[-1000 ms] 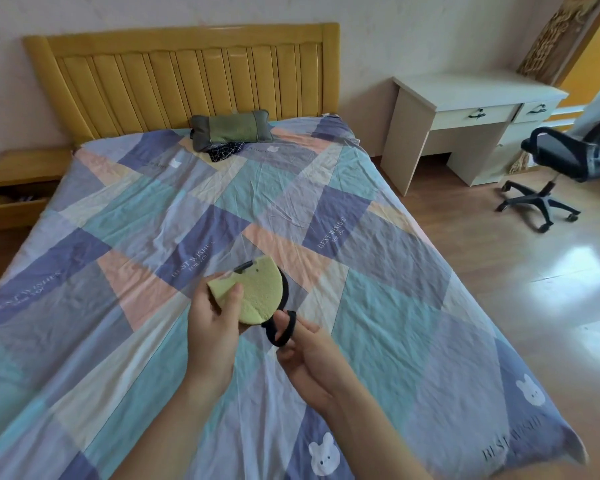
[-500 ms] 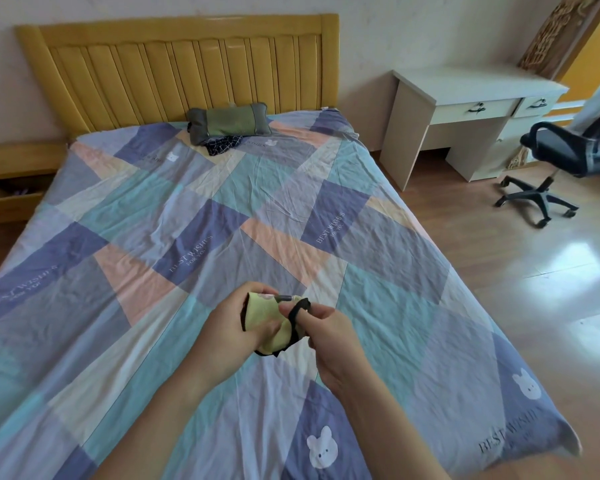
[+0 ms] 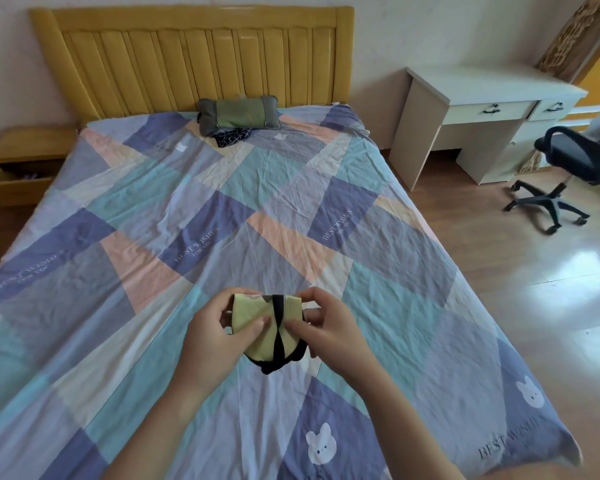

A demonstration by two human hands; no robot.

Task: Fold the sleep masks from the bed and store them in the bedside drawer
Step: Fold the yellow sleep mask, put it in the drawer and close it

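A pale yellow-green sleep mask (image 3: pixel 253 327), folded in half, hangs just above the foot half of the bed. Its black elastic strap (image 3: pixel 278 327) runs across the front and loops under the bottom edge. My left hand (image 3: pixel 219 337) grips the mask's left side with thumb and fingers. My right hand (image 3: pixel 329 327) pinches its right side and the strap. The bedside drawer (image 3: pixel 11 178) stands pulled out at the far left, beside the headboard; something small and purple shows inside.
The patchwork bedspread (image 3: pixel 194 216) covers the bed. A green-grey pillow (image 3: pixel 238 114) and a dark checked cloth (image 3: pixel 232 137) lie by the yellow headboard (image 3: pixel 194 57). A white desk (image 3: pixel 478 109) and black swivel chair (image 3: pixel 568 168) stand on the wooden floor, right.
The mask was held up in my left hand with the strap loop on my right fingers. Both hands have lowered it and closed on it, and the strap now lies wrapped across the folded mask.
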